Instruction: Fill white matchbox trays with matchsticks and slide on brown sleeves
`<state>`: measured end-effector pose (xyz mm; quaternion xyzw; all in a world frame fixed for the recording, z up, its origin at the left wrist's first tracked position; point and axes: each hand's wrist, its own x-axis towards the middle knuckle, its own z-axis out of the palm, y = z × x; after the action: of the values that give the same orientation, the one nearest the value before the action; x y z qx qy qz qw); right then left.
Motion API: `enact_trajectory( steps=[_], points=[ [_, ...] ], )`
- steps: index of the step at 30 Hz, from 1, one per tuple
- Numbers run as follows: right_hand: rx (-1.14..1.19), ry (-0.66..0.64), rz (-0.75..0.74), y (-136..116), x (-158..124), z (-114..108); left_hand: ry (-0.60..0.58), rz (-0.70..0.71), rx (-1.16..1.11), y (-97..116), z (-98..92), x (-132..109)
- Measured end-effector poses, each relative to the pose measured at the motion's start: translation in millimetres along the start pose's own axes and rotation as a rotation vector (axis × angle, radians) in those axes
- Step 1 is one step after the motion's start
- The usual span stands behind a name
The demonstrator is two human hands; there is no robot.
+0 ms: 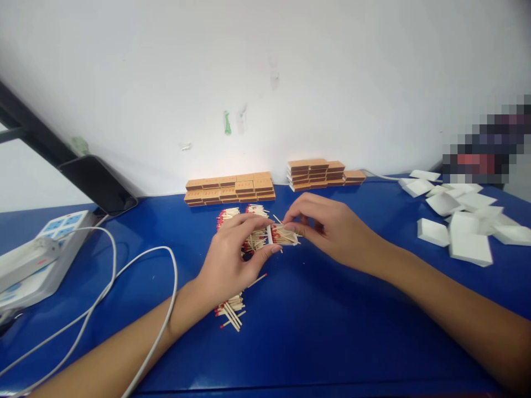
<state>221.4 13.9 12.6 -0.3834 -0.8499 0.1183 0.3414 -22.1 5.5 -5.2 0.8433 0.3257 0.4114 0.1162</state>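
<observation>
A small white matchbox tray (269, 234) filled with red-tipped matches (285, 235) is between the thumb and fingers of my left hand (232, 249). My right hand (321, 221) is closed in a pinch at the tray's upper edge, its fingertips on the matches there. One match sticks out past those fingertips. Piles of loose matches (229, 214) lie behind and beneath my left hand, which partly hides them. Closer to me, another small heap of matches (230, 310) lies on the blue table (315, 331).
Closed matchboxes (230, 189) stand in rows along the wall, with a second stack (317, 174) right of them. Empty white trays (470, 249) are heaped at the right. A power strip (62, 265), a white cable (172, 265) crossing my left forearm, and a black phone-like slab (99, 185) are at left.
</observation>
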Motion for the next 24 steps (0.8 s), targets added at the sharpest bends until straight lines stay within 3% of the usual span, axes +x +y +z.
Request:
enact_trajectory(
  steps=[8, 15, 24],
  points=[
    [-0.036, -0.045, 0.083, -1.4, -0.9, -1.0, -0.001, -0.012, -0.008, 1.8, 0.4, -0.3],
    [-0.072, 0.062, 0.029, -11.2, -3.2, 6.6, 0.019, -0.042, -0.044, 3.1, 0.7, -0.8],
    [-0.096, 0.210, 0.033, -4.8, -3.2, 5.8, 0.048, -0.075, -0.027, 2.1, 1.5, 0.6]
  ],
)
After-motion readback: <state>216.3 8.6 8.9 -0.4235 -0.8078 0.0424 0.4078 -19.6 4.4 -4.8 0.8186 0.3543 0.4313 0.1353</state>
